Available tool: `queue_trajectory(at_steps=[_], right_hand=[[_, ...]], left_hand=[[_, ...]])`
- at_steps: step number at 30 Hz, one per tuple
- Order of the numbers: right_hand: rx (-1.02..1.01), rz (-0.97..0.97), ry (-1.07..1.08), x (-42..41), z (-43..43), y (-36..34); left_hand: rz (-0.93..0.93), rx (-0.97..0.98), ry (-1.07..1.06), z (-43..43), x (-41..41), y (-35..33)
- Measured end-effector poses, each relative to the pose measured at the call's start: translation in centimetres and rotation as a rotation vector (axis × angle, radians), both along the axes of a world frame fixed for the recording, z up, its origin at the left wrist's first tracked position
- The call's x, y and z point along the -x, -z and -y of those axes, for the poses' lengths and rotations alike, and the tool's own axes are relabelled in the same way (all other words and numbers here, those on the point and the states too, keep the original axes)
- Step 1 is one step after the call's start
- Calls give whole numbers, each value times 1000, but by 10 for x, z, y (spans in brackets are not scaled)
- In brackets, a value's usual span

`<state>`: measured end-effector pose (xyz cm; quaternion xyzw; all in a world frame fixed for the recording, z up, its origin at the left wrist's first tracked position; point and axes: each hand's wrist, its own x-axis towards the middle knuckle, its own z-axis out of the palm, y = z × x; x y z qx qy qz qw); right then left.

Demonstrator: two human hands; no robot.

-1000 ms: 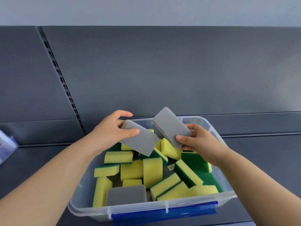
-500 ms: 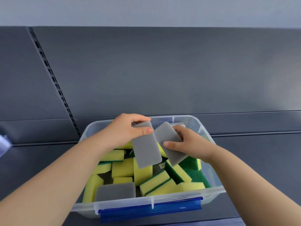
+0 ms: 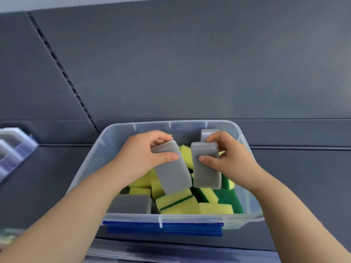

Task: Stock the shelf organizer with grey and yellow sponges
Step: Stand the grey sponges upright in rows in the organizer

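— Fingers [image 3: 161,139] and thumb of our left hand [image 3: 140,160] pinched a grey sponge [image 3: 173,173] by its top end, didn't they?
— Yes. We held it tilted, and its low end hung over the yellow sponges [image 3: 214,208].
— And our right hand [image 3: 233,162]?
— It pinched a second grey sponge [image 3: 207,171] the same way. The thumb was on the near face and the other fingers curled behind the top. That one stood nearly straight up.
— Did the two touch?
— We could not tell. They were just beside each other, with a thin gap at the top.
— Where did we hold them?
— Over the clear bin [image 3: 190,218], which sat on the dark shelf [image 3: 38,186]. It had a blue latch [image 3: 163,229] on the near side.
— What else lay in it?
— Lots of yellow sponges with green backs, all jumbled. A flat grey sponge [image 3: 131,204] lay in the near left corner, and a back grey sponge [image 3: 207,132] stood by the far wall.
— And the shelf organizer [image 3: 13,147]?
— It was at the left edge, well apart from the bin. We saw only a bit of it, and it was too blurry to see inside.
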<state>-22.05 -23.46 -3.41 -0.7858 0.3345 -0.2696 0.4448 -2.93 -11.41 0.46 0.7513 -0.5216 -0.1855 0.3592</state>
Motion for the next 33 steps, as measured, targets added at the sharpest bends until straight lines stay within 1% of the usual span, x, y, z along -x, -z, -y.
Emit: queue_trajectory(at_steps=[3,6,9,11,15,19,23,27,30,33], right_hand=[[72,14,38,2,-6,-9],[90,121,85,-3,-26,-24],[80,229,98,-22,-61,-35],[97,283,42,-42,-93,-39],[142,300,-87,-98,-178,-39],[129,298,-171,-170,-273,-26],[70,233,-247,-242,-344,-11],[36,199,-269,-296,-384,-10],[4,187,-272,-332,-395,-12],[-25,233,-253,-368,-395,-14]], left_hand=[[117,12,-51,-17,3,-7],[304,71,-98,-49,-4,-20],[382,161,-160,-99,-26,-32],[412,211,-213,-142,-47,-35],[435,263,-371,-247,-102,-24],[426,231,-518,-361,-157,0],[368,173,-566,-453,-203,16],[351,199,-572,-499,-246,16],[383,202,-587,-510,-282,14],[416,186,-599,-509,-322,17]])
